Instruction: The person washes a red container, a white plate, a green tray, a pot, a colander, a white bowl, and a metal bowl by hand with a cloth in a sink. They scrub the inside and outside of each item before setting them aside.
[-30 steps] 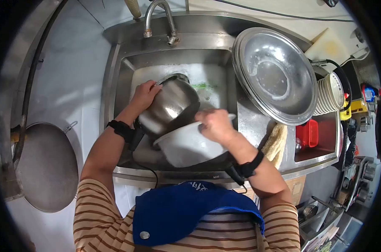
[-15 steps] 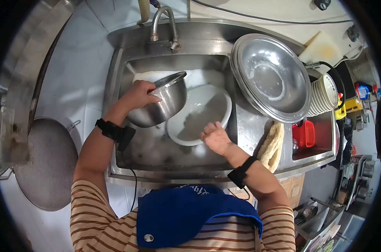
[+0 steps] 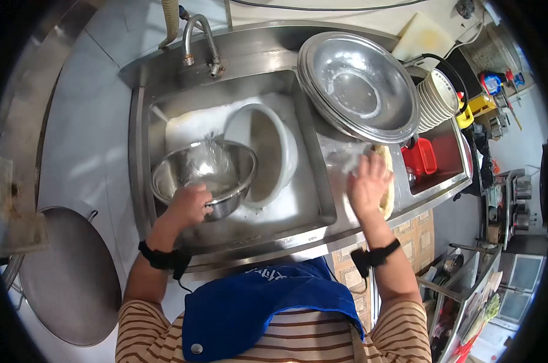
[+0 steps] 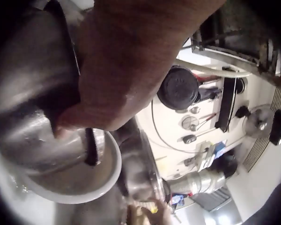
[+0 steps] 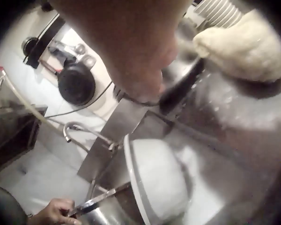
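Observation:
In the sink, my left hand (image 3: 191, 204) grips the near rim of a steel mixing bowl (image 3: 228, 204), which tilts with its inside in view. Against its right side leans a white plastic basin (image 3: 288, 158), tipped on its side. My right hand (image 3: 368, 184) has left the basin; its fingers are spread at a pale loofah (image 3: 384, 204) on the steel counter. The hand partly covers the loofah in the head view, while the loofah (image 5: 246, 49) shows beside it in the right wrist view.
Large steel bowls (image 3: 377, 91) lie nested right of the sink, with stacked white bowls (image 3: 437, 100) beyond. A red container (image 3: 420, 157) sits in the small side basin. The tap (image 3: 201, 39) stands behind the sink (image 3: 315, 202), which holds sudsy water. A wide pan (image 3: 74, 278) stands at left.
My right hand let go of the white basin and moved right to the loofah. My left hand lowered the steel bowl and turned its opening up. The white basin tipped onto its side.

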`<control>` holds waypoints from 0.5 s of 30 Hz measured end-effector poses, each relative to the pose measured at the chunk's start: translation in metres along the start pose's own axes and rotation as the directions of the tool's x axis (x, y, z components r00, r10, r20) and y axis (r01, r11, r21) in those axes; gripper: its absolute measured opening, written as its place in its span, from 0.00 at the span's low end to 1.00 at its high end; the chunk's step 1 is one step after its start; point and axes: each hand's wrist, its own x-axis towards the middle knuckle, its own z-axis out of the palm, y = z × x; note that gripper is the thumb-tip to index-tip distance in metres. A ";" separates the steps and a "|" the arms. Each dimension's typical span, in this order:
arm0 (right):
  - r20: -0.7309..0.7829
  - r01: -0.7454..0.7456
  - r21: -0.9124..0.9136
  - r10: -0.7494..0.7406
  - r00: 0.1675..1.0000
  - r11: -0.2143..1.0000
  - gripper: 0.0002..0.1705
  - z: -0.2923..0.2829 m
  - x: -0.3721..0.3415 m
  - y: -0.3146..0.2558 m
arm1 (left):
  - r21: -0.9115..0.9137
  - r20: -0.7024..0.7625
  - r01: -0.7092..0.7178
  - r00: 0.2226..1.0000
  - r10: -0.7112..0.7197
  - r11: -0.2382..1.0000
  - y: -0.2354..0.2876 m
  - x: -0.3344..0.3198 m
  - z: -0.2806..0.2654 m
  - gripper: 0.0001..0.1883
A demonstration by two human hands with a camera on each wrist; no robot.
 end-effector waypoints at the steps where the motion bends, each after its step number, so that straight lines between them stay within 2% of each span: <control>1: 0.013 -0.116 -0.050 0.117 0.993 0.992 0.38 0.006 -0.007 0.018 | -0.006 0.007 -0.060 0.998 0.060 0.998 0.004 -0.002 0.005 0.08; 2: 0.048 -0.238 -0.123 0.245 0.968 0.963 0.44 0.011 -0.011 0.034 | -0.011 0.006 -0.051 0.999 0.051 0.999 0.006 -0.006 0.018 0.08; 4: 0.267 -0.457 0.079 0.423 0.866 0.886 0.47 0.018 -0.006 0.061 | -0.012 0.058 -0.135 0.989 0.136 0.991 0.011 -0.013 0.050 0.06; 6: 0.410 -0.459 0.440 0.283 0.867 0.772 0.49 0.054 0.001 0.094 | -0.053 0.091 -0.135 0.986 0.139 0.989 0.026 -0.015 0.066 0.05; 7: 0.244 -0.286 0.475 0.188 0.951 0.832 0.50 0.069 0.004 0.099 | -0.095 0.124 -0.150 0.979 0.161 0.984 0.032 -0.013 0.072 0.05; 8: 0.245 -0.273 0.491 0.169 0.955 0.827 0.50 0.068 0.006 0.093 | -0.083 0.123 -0.129 0.983 0.138 0.988 0.036 -0.008 0.075 0.05; 10: 0.300 -0.120 0.409 -0.009 0.954 0.905 0.49 0.031 0.008 0.067 | -0.022 0.176 -0.206 0.962 0.207 0.978 0.036 0.004 0.086 0.04; 11: 0.336 -0.177 0.460 0.014 0.942 0.870 0.46 0.004 0.008 0.045 | -0.013 0.073 -0.246 0.967 0.246 0.969 0.028 0.009 0.097 0.03; 12: 0.198 -0.028 0.558 -0.100 0.975 0.830 0.45 -0.009 0.002 0.036 | -0.020 0.068 -0.229 0.971 0.230 0.973 0.026 0.019 0.098 0.03; 14: 0.121 0.123 0.658 -0.265 0.957 0.743 0.45 -0.047 -0.002 0.009 | 0.170 0.316 -0.199 0.939 0.138 0.965 0.025 0.050 0.096 0.05; 15: 0.118 0.169 0.723 -0.361 0.925 0.670 0.43 -0.059 -0.001 -0.006 | 0.167 0.312 -0.185 0.942 0.126 0.968 0.022 0.060 0.095 0.05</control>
